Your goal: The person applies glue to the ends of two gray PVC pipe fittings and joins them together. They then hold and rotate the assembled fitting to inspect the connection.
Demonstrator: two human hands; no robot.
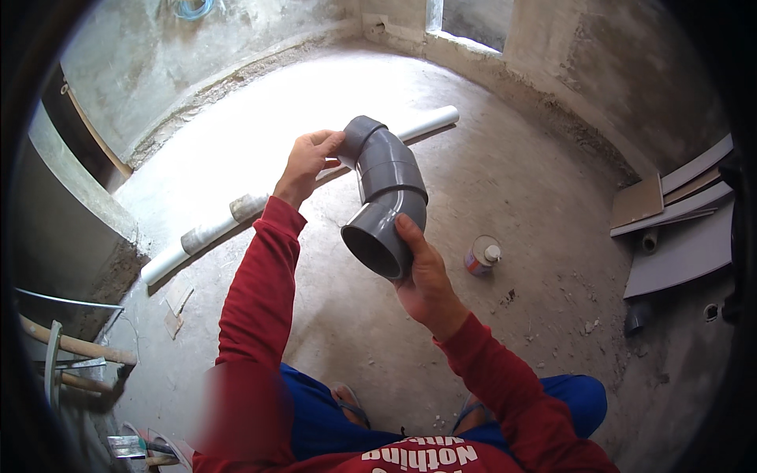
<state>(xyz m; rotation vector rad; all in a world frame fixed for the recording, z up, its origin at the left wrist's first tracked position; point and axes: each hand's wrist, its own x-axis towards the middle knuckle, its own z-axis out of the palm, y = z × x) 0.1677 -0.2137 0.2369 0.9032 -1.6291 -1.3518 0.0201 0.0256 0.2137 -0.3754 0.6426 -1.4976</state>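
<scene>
Before me, a person in a red long-sleeved top holds a glossy dark-grey, curved plastic pipe fitting [392, 175] above the rough grey concrete floor [544, 213]: the left grip [303, 164] at its upper collar, the right grip [428, 290] around its lower, open end. A long white plastic pipe [206, 236] lies beyond; a small round tin with a white cap [480, 257] stands to the right, near pale flat boards [682, 252] by the wall.

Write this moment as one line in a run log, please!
left hand: touching gray fitting, upper end; right hand: gripping its lower end; pipe: on floor, beyond; can: on floor, right
</scene>
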